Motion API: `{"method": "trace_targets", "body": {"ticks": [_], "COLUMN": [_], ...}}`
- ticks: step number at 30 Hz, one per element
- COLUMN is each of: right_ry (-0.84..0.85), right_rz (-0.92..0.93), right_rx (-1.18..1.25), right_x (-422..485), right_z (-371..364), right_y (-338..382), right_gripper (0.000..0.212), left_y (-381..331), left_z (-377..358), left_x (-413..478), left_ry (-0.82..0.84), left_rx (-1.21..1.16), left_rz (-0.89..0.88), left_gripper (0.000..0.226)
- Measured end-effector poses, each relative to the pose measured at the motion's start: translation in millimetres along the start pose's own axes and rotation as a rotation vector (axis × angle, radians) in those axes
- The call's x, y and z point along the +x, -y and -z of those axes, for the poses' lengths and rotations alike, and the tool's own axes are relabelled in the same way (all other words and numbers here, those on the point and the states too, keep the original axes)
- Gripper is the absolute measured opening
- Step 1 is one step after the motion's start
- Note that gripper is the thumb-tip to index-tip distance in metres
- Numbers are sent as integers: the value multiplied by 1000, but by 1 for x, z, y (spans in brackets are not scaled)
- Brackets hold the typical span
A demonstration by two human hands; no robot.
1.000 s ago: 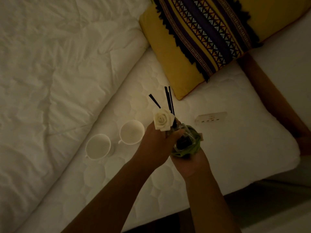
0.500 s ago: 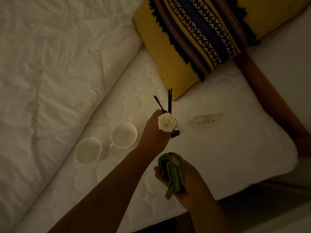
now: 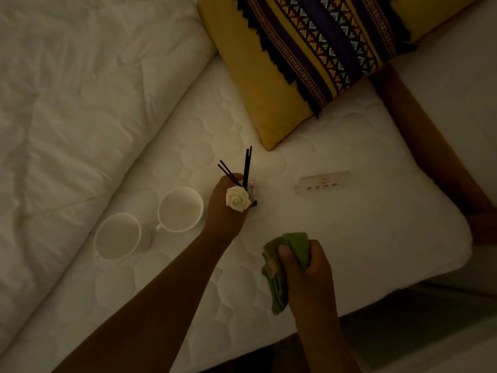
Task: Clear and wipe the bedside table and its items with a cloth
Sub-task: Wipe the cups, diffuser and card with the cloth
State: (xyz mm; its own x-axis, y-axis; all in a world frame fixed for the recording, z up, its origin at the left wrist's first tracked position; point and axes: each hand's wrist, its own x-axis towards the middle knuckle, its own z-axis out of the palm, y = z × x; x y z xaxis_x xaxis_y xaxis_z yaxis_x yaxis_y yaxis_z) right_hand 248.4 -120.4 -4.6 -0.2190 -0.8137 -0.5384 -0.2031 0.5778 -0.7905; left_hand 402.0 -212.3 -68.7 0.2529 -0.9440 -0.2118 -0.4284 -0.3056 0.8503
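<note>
Two cups (image 3: 150, 224) and a power strip (image 3: 322, 182) already lie on the bed (image 3: 376, 238). The left hand (image 3: 226, 211) grips the diffuser (image 3: 243, 189) above it; the right hand (image 3: 306, 267) clutches the cloth (image 3: 282, 262). The table is out of view, its wiping seemingly pending.

- The left hand (image 3: 227, 211), closed round the reed diffuser (image 3: 248, 188) with its white rose (image 3: 237, 198) and black sticks (image 3: 246, 168), has carried it away from the cloth and down toward the mattress (image 3: 349, 224), just right of the nearer cup (image 3: 180, 210).
- The right hand (image 3: 306, 267) has drawn back toward the mattress's near edge, the green cloth (image 3: 285, 254) bunched in its grip; a second ago that cloth was wrapped against the diffuser's glass.
- The two hands, together before, are now apart.
</note>
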Motion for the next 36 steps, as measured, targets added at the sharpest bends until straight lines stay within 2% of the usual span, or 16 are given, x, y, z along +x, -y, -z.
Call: {"method": "trace_targets", "body": {"ticks": [3, 7, 9, 11, 13, 16, 19, 21, 25, 27, 30, 36], "right_ry": [-17, -27, -15, -13, -32, -85, -101, -111, -111, -114, -126, -172], "right_rz": [91, 132, 113, 95, 82, 67, 28, 7, 14, 19, 47, 226], "right_rx": [-103, -152, -145, -134, -120, -106, -97, -72, -74, -73, -70, -126], "right_x": [4, 7, 9, 12, 15, 18, 20, 20, 18, 18, 18, 17], "right_z": [7, 17, 25, 34, 44, 61, 80, 89, 100, 102, 103, 82], "right_y": [1, 2, 1, -1, -5, -12, -19, -24, -31, -32, -28, 0], "right_gripper": [17, 14, 16, 20, 21, 21, 27, 29, 25, 22, 20, 20], "left_y": [4, 13, 9, -2, -19, -45, -60, -60, -50, -46, -51, -72], "left_z": [-4, -12, -19, -32, -48, -72, -89, -97, -104, -104, -100, -70], "left_x": [-15, -56, -77, -87, -82, -54, -20, -5, 5, 1, -14, -61], "left_ry": [-73, -119, -76, -18, 14, 35, 94, 125, 75, 74, 98, 244], "left_rx": [30, 186, 140, 73, 77, 59, 67, 82, 100, 100, -62, -322], "left_rz": [50, 145, 189, 183, 85, -56, -82, -85, -54, -32, 34, 131], "left_gripper": [51, 31, 15, 20, 18, 36, 67, 71, 33, 25, 11, 14]}}
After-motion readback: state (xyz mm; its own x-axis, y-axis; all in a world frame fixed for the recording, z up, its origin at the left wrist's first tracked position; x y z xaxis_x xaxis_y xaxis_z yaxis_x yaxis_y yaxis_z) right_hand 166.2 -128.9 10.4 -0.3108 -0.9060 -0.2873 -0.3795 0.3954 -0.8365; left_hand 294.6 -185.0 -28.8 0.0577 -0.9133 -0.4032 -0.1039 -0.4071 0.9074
